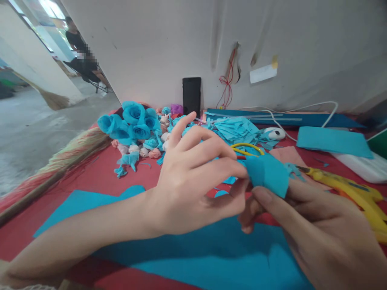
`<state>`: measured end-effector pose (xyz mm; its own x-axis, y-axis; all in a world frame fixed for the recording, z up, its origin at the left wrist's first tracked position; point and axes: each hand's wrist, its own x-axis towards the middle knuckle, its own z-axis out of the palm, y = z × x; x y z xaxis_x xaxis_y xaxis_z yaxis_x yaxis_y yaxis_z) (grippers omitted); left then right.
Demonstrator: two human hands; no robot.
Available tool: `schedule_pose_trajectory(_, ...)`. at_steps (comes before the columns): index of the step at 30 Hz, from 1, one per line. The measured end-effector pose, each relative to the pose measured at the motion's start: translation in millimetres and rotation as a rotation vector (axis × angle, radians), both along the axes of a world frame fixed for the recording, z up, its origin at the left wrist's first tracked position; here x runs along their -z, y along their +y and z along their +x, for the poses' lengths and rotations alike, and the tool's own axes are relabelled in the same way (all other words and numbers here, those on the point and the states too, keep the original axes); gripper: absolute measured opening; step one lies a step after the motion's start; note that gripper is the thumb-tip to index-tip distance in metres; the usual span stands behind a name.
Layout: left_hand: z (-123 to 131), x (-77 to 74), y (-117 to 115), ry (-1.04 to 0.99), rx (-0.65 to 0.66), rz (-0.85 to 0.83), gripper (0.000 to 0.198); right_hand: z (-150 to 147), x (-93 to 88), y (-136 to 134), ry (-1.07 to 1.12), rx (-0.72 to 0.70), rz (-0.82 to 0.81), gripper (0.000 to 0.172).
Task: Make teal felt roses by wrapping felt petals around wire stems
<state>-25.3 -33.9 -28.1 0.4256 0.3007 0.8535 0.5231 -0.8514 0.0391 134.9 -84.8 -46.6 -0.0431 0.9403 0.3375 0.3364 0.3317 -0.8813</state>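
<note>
A small blue paper petal [267, 173] is held up right of centre, above the large blue sheet [211, 253] on the red tabletop. My right hand [314, 217] grips its lower edge between thumb and fingers. At the petal's left edge, my left hand [199, 173] pinches with thumb and index finger, while its other fingers are raised and partly spread. The contact point of the left fingertips is partly hidden behind the hand. Behind my left hand lies a pile of cut blue strips [238, 129], with yellow-handled scissors [248, 149] beside the petal.
Blue paper roses [133, 121] and small pink and white ones [154, 153] sit at the back left. A phone [191, 96] leans on the wall. A yellow glue gun [347, 185] lies at right, near a folded blue stack [334, 141]. A person [80, 44] sits far left.
</note>
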Motion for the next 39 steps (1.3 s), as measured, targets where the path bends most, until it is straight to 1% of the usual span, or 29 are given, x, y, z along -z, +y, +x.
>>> schedule_pose_trajectory(2,0.5,0.1,-0.1,-0.013,-0.003,-0.001,0.012,-2.8,-0.8,0.4,-0.009,0.042,-0.013,0.032)
schedule_pose_trajectory(7,1.1,-1.0,-0.4,-0.027,0.001,0.001,0.011,-11.3,0.8,2.0,0.017,0.210,-0.016,0.035)
schedule_pose_trajectory(12,0.3,-0.9,-0.4,-0.034,0.002,-0.013,0.011,-13.1,2.6,1.9,0.038,0.240,-0.018,0.037)
schedule_pose_trajectory(15,0.7,-0.9,-0.5,-0.044,-0.001,-0.023,0.011,-9.7,2.4,0.3,0.037,0.216,-0.037,0.038)
schedule_pose_trajectory(19,2.5,-1.7,0.2,-0.043,-0.014,-0.029,0.012,-3.7,2.2,-0.9,0.027,0.061,-0.064,0.034)
schedule_pose_trajectory(21,3.3,-1.7,1.4,-0.052,-0.009,-0.023,0.013,-3.0,2.0,-1.1,0.053,0.009,-0.072,0.032)
schedule_pose_trajectory(25,4.1,-0.9,3.4,-0.065,-0.005,-0.012,0.013,-5.5,1.9,-2.0,0.136,-0.001,-0.073,0.032)
schedule_pose_trajectory(28,3.2,-1.2,1.8,-0.074,-0.003,-0.012,0.012,-5.5,2.3,-2.2,0.116,-0.001,-0.075,0.034)
schedule_pose_trajectory(30,1.9,-2.0,-0.3,-0.070,0.011,-0.036,0.011,-4.9,2.7,-1.5,0.070,0.030,-0.072,0.035)
schedule_pose_trajectory(35,-1.4,-2.1,-2.1,-0.043,0.070,-0.085,0.008,-9.8,4.7,-0.7,0.036,0.235,-0.029,0.038)
schedule_pose_trajectory(39,-1.6,0.2,-0.5,-0.033,0.068,-0.062,0.007,-15.1,5.7,-1.2,0.028,0.265,0.002,0.039)
